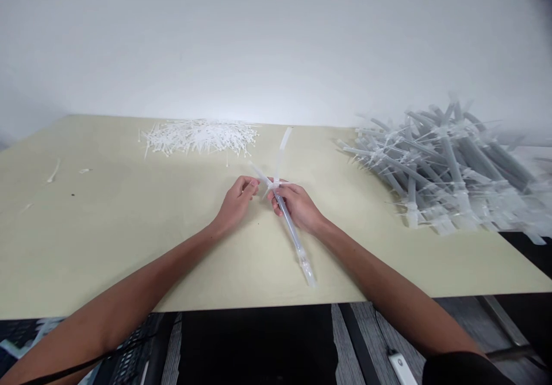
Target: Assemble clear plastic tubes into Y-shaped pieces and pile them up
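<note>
our right hand (297, 204) has the tube (290, 227) gripped near its far end; its long axis slants back toward us, rightward. our left hand (239, 197) is just left, fingers bunched; we cannot tell if they hold anything. on the table (107, 241), ties (200, 137) lie beyond, a heap of tubes (451, 160) right.

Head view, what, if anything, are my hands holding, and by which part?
The right hand holds the translucent plastic tube by its far, branching end. Whether the left hand, close beside it, pinches anything cannot be told.
</note>
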The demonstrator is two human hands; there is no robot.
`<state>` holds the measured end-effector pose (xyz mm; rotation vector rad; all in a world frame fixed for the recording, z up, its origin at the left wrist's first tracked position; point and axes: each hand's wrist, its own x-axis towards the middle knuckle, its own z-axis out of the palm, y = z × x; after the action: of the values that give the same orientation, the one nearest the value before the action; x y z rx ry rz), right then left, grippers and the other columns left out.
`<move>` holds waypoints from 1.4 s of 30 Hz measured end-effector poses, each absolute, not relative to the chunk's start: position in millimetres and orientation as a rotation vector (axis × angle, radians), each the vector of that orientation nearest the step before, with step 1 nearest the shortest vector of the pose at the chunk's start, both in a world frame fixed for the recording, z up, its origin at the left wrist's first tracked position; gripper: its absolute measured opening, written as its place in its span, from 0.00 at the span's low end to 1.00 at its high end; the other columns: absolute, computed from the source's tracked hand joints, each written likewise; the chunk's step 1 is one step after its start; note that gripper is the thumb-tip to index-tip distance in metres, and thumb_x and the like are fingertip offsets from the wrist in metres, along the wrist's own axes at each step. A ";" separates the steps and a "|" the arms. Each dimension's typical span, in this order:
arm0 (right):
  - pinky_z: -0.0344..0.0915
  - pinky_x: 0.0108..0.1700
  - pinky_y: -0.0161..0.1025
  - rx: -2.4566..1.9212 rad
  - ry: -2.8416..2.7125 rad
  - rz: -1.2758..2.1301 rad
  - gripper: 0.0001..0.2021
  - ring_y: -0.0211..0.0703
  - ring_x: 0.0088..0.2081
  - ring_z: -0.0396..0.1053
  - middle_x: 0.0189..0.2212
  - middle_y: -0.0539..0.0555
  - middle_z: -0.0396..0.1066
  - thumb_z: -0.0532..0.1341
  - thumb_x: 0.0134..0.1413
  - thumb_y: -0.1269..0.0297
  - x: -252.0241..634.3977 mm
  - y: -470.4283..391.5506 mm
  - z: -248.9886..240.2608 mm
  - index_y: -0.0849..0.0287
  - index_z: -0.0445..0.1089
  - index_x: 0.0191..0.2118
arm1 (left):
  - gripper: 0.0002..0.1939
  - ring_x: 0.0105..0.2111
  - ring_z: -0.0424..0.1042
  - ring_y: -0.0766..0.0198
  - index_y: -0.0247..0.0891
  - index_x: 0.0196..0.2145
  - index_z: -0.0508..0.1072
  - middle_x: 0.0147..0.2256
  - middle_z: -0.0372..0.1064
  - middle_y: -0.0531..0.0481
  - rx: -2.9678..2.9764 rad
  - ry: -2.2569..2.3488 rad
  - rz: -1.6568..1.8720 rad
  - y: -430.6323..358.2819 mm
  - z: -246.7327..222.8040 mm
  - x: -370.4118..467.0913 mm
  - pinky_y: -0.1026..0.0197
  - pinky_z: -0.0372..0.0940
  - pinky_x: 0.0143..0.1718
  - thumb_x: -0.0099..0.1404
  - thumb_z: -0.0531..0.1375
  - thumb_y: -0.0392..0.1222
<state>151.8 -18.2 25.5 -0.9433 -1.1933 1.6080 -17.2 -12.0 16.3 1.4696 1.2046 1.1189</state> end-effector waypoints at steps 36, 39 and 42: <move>0.57 0.17 0.32 -1.046 -1.222 1.513 0.15 0.33 0.16 0.60 0.18 0.50 0.64 0.58 0.53 0.56 140.5 -27.1 31.7 0.62 0.65 0.22 | 0.09 0.30 0.64 0.65 0.38 0.31 0.65 0.30 0.65 0.51 2.367 1.320 1.058 -20.7 20.8 -16.7 0.61 0.59 0.35 0.65 0.52 0.45; 0.48 0.15 0.31 -1.042 -1.195 1.571 0.15 0.30 0.13 0.53 0.15 0.48 0.60 0.58 0.53 0.56 141.1 -27.4 33.5 0.61 0.64 0.23 | 0.08 0.34 0.65 0.62 0.38 0.35 0.63 0.34 0.64 0.48 2.461 1.346 1.233 -16.9 18.2 -17.6 0.59 0.61 0.36 0.62 0.56 0.44; 0.44 0.16 0.31 -0.977 -1.203 1.628 0.15 0.28 0.14 0.50 0.14 0.46 0.57 0.57 0.54 0.55 141.7 -28.3 35.7 0.61 0.62 0.23 | 0.10 0.39 0.65 0.58 0.37 0.40 0.64 0.37 0.64 0.45 2.633 1.297 1.313 -14.3 18.1 -18.5 0.55 0.62 0.41 0.61 0.56 0.42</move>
<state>141.7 -28.3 35.7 -0.9774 -1.2034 1.6283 -18.5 -14.3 18.1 2.6335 1.2973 1.3127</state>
